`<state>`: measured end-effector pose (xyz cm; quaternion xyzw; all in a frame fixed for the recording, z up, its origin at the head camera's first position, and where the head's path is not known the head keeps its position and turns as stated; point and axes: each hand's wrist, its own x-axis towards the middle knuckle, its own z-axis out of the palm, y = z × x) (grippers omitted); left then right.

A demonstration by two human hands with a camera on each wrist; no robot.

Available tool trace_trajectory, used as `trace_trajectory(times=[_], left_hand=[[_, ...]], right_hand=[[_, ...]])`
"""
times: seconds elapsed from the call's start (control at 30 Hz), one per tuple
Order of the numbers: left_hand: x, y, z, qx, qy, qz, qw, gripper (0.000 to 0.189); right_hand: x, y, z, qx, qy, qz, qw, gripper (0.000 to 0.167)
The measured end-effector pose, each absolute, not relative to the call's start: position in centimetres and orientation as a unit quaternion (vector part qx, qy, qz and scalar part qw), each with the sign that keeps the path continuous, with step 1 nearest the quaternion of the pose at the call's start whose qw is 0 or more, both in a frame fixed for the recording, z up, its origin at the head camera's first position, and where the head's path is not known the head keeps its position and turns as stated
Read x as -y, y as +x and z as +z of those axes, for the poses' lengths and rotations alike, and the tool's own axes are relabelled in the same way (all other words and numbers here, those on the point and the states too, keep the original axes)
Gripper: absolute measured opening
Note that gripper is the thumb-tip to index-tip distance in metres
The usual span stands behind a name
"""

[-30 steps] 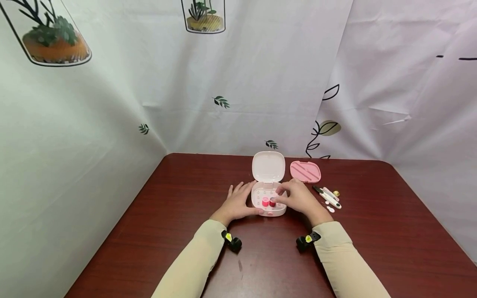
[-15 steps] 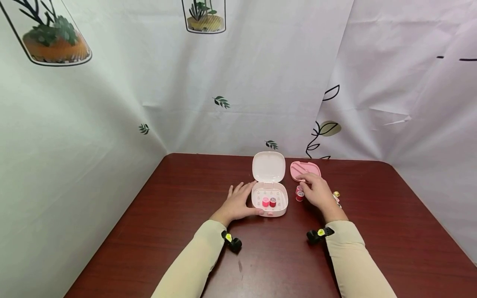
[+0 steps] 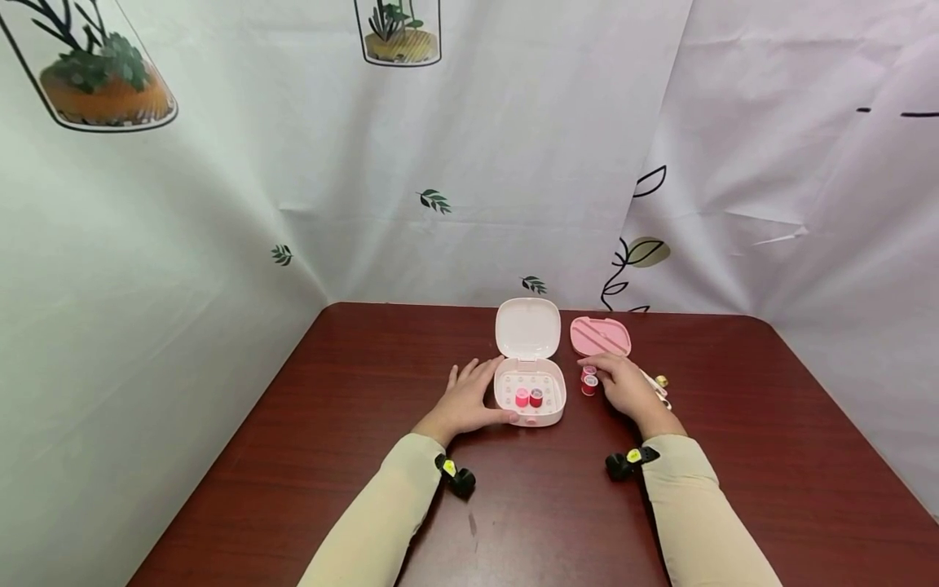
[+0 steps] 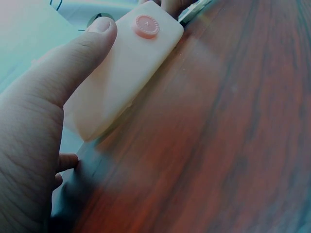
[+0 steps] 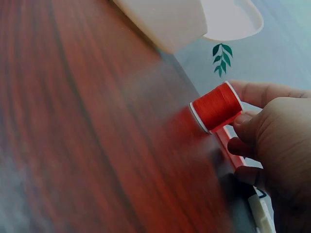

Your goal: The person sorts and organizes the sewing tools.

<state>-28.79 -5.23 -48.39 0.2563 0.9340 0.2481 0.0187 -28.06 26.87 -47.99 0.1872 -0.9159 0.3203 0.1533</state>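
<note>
A pale pink sewing kit box [image 3: 530,414] stands on the table with its lid [image 3: 528,328] raised. My left hand [image 3: 469,399] grips its left side, the thumb [image 4: 92,48] against the front near the round pink button [image 4: 146,26]. Inside, a bright pink thread spool [image 3: 522,397] and a dark red thread spool [image 3: 536,398] stand side by side on the pegged floor. Right of the box, my right hand [image 3: 627,387] has thumb and forefinger around the rear one of two spools, partly hidden. The nearer red thread spool [image 5: 217,108] stands just in front of those fingertips.
A pink tray [image 3: 600,335] with slots lies behind the right hand. Small white tools [image 3: 656,387] and a gold-coloured piece [image 3: 662,381] lie to its right, partly covered by the hand. A printed white cloth [image 3: 469,163] hangs behind the brown table [image 3: 352,367].
My right hand has left the dark red spool in the box and moved right to the spools outside, its fingers now lowered around the rear one. The left hand has stayed put.
</note>
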Motion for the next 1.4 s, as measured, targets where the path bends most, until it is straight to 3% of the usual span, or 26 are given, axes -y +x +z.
trace_trajectory(times=[0.37, 0.77, 1.03, 1.4], left_hand=[[5.2, -28.8, -48.4, -0.936, 0.255, 0.244, 0.02, 0.109], [5.2, -28.8, -48.3, -0.935, 0.26, 0.242, 0.014, 0.11], [5.2, -28.8, -48.3, -0.933, 0.26, 0.246, 0.02, 0.11], [5.2, -28.8, -48.4, -0.933, 0.263, 0.247, 0.016, 0.108]], right_hand=[[-26.9, -28.0, -47.9, 0.925, 0.163, 0.3, 0.166, 0.025], [-25.5, -27.6, -45.3, 0.933, 0.134, 0.278, 0.183, 0.032], [-22.9, -26.7, -43.8, 0.919, 0.182, 0.3, 0.18, 0.03], [-20.5, -26.7, -44.6, 0.924, 0.255, 0.223, 0.179, 0.026]])
